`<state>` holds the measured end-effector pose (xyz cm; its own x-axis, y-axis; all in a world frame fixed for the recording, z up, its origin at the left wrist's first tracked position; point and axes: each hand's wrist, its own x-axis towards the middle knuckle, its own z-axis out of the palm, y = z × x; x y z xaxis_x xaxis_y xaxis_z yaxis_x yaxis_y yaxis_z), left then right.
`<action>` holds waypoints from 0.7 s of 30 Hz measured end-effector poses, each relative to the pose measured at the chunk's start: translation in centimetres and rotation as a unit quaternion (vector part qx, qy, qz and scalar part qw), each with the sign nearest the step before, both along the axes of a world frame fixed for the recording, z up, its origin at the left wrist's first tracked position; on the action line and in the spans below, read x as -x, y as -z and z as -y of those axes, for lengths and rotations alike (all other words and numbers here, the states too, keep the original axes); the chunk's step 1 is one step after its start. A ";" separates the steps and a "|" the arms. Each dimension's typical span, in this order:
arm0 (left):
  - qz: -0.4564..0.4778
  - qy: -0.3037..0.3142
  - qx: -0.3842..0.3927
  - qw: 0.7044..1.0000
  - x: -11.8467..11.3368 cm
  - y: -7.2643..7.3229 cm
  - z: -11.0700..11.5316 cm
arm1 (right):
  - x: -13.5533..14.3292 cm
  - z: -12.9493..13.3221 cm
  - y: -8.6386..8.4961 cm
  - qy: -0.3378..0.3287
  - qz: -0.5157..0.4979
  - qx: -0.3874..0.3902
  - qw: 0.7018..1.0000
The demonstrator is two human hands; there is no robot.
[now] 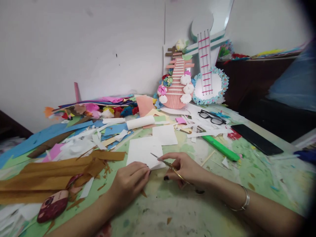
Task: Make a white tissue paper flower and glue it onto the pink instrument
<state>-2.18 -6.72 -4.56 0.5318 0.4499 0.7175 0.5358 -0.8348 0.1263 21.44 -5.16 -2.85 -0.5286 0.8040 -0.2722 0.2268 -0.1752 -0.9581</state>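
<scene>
A square sheet of white paper (140, 149) lies in front of me, its near edge reaching the fingertips of my left hand (132, 179). That hand is closed with its fingers pressed together on the sheet's near edge; its thumb is mostly hidden. In my right hand (189, 169) is a slim pair of scissors (177, 171) with gold-coloured handles. Their tip points up and left, over the right side of the sheet. Whether the blades are parted is hard to see. Beyond lies a second white sheet (165, 135), partly against the first.
Brown crepe paper (49, 172) and a dark red tape-like dispenser (53, 205) lie left. A green cutter knife (221, 148), glasses (212, 117) and a black phone (256, 139) lie right. Behind stand a pink paper lute (176, 85) and a blue-flowered one (208, 85), among paper scraps.
</scene>
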 end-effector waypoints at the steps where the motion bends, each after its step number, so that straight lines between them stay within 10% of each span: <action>1: -0.005 0.006 0.005 1.000 -0.1 0.1 0.2 | 0.2 0.2 0.0 -0.002 0.004 -0.002 1.000; 14: 0.012 0.066 0.151 0.986 -0.5 0.3 0.8 | -2.5 -2.2 -1.1 -0.034 0.108 -0.169 0.979; 21: -0.026 0.026 0.230 0.973 0.2 -0.1 1.2 | -4.2 -3.1 -1.5 -0.130 0.162 -0.133 0.969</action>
<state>-2.34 -7.87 -4.44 0.5919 0.6887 0.4187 0.5106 -0.7224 0.4663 25.67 -2.06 -1.31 -0.6447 0.7189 -0.2599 0.5268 0.1715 -0.8325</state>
